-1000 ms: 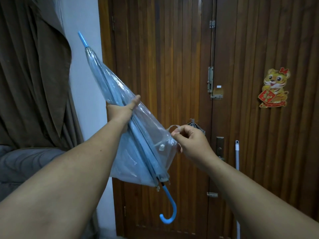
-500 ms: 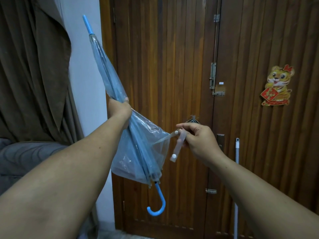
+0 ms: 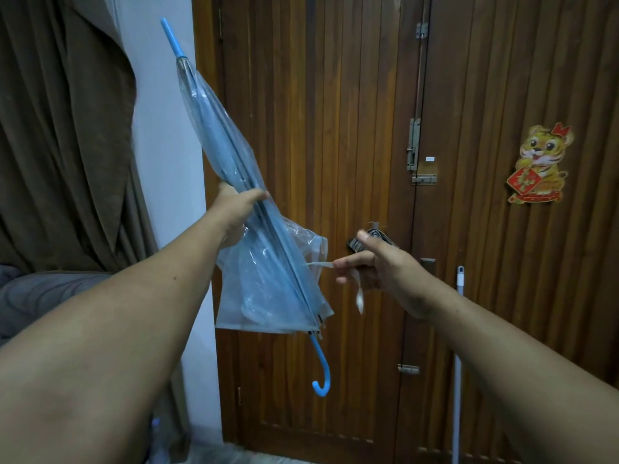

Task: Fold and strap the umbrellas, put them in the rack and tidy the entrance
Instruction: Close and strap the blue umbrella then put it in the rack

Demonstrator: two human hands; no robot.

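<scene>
**Strap pulled clear, canopy not yet wrapped**

The clear umbrella [image 3: 234, 182] is held in the air in front of the wooden door [image 3: 335, 128], carried by nothing but the person's hands. It slants with its blue tip [image 3: 170, 36] up toward the white wall [image 3: 157, 128] and its blue hooked handle [image 3: 322, 376] hanging low. That tilt looks deliberate: with the handle end down, the loose plastic falls toward the ribs' ends, where the strap [image 3: 320, 263] is attached. The lower canopy is bunched and baggy, not rolled, so the folding step seems unfinished.

The left hand [image 3: 234, 212] grips the umbrella about midway along its length, fingers curled round the gathered plastic and shaft from behind, thumb lying over the top. It appears to act as the anchor, keeping the shaft steady while the other hand works. The left forearm reaches up and forward.

The right hand [image 3: 375, 266] pinches the pale strap between fingertip and thumb side, drawing it taut sideways away from the canopy; the free end [image 3: 360, 298] with its fastener dangles below the fingers. The thumb sticks upward, and the remaining fingers are curled in. Pulling the strap outward likely frees it so it can be wound round the plastic.

Beyond, a tiger sticker [image 3: 539, 164] sits on the right door leaf, a white pole [image 3: 458, 346] leans by the door, and a brown curtain [image 3: 63, 128] hangs at the left. No rack is in view.
</scene>
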